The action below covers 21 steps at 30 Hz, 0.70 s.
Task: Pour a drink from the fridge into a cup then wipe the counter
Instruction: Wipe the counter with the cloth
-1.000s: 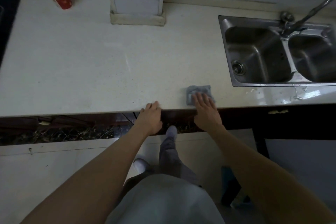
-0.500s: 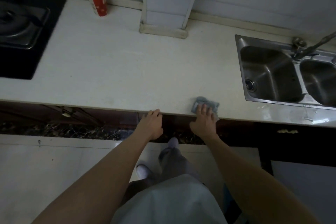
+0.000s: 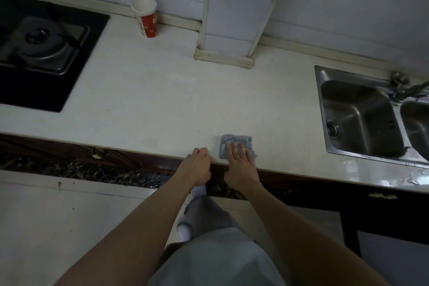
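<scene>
— What are the fingers (image 3: 234, 149) of the right hand (image 3: 241, 166) doing?

— They lie straight and slightly spread, pressed flat on a small blue-grey cloth (image 3: 239, 139). Nothing is pinched; the palm hangs just past the front edge of the table (image 3: 144, 100).

— And the left hand (image 3: 197, 168)?

— Its fingers (image 3: 200, 151) are curled over that same front edge, gripping the table just beside the cloth, and the thumb sits below the rim.

— Where exactly is the cloth?

— Crumpled on the white top, right at the near edge, between the left hand and the sink (image 3: 357, 121). The far part of it shows beyond the fingertips.

— The cup?

— A red-and-white paper cup (image 3: 146, 17) stands upright at the back of the table against the wall, well apart from both hands. I cannot tell what is inside it.

— What else is around?

— A black stove (image 3: 44, 49) is set into the table on the left. A tiled column (image 3: 234, 18) rises at the back, in the middle. The steel sink on the right has two basins, with a tap (image 3: 412, 88) above their divider. The table in front of the sink looks wet. Pale floor (image 3: 58, 216) shows below.
</scene>
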Motion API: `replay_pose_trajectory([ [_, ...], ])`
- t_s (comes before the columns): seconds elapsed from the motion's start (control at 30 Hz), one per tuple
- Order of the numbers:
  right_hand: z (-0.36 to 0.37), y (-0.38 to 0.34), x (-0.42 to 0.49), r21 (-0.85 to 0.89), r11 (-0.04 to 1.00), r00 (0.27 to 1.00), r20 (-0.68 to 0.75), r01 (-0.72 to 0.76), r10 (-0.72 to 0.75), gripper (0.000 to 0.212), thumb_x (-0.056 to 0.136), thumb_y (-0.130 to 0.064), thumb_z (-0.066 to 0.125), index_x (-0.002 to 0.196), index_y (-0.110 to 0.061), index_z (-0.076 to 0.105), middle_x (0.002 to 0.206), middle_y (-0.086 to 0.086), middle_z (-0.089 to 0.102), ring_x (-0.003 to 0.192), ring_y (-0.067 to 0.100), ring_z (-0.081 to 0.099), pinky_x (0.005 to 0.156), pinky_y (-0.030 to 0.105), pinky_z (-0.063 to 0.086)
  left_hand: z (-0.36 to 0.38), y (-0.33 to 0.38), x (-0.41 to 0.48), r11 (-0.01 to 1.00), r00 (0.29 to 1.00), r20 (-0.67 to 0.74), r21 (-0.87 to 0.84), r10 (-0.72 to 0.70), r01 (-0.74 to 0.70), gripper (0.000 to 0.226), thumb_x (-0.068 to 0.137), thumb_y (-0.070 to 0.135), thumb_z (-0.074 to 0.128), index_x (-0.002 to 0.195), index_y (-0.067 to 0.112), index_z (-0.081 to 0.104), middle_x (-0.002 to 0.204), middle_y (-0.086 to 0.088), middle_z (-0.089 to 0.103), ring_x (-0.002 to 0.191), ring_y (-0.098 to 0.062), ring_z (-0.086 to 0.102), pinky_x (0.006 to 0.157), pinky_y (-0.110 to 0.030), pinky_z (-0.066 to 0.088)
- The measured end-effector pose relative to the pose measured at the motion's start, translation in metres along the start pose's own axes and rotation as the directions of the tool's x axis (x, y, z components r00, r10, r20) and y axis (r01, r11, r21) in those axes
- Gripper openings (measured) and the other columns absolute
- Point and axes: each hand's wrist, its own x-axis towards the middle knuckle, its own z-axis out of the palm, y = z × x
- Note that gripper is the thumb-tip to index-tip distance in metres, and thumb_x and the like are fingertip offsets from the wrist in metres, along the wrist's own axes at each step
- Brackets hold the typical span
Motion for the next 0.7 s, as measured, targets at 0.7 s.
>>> replay_pose_trajectory([
  [0.7, -0.131, 0.054, 0.246, 0.032, 0.996, 0.996, 0.051, -0.078, 0.076, 0.088, 0.09, -0.03, 0.053, 0.155, -0.013, -0.003, 0.162, 0.012, -0.01, 0.149, 0.03, -0.012, 0.121, 0.046, -0.001, -0.087, -0.058, 0.098, 0.983, 0.992, -0.05, -0.148, -0.115, 0.106, 0.059, 0.092, 0.013, 0.05, 0.147, 0.0, 0.033, 0.162, -0.01, 0.015, 0.148, -0.028, 0.016, 0.117, -0.041, 0.029],
])
